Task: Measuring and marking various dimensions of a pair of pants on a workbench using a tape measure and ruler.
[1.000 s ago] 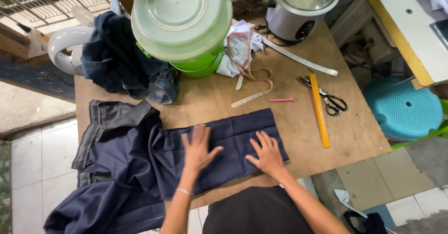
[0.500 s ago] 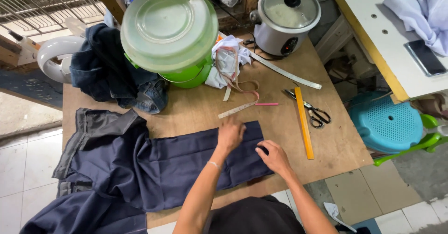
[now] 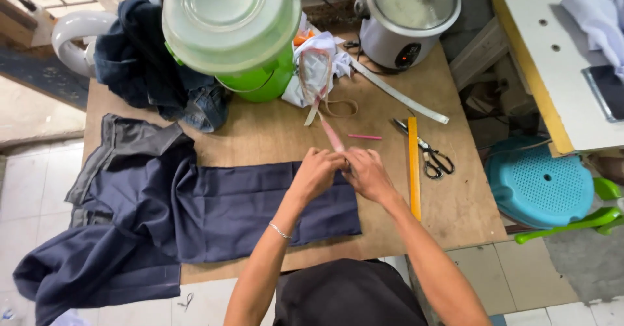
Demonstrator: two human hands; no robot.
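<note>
Head camera, looking steeply down over a workbench

The single view sits at the person's head and faces almost straight down, with the far side of the brown wooden tabletop [image 3: 273, 137] at the upper edge and the person's dark-clothed lap at the lower edge. It is near enough that both forearms rise from the bottom, the left hand [image 3: 316, 173] and right hand [image 3: 365, 173] meeting at centre over the spread navy-blue cloth trousers [image 3: 214, 209]. Floor tiles show at left, and a teal perforated plastic stool [image 3: 539, 183] at right.
</note>
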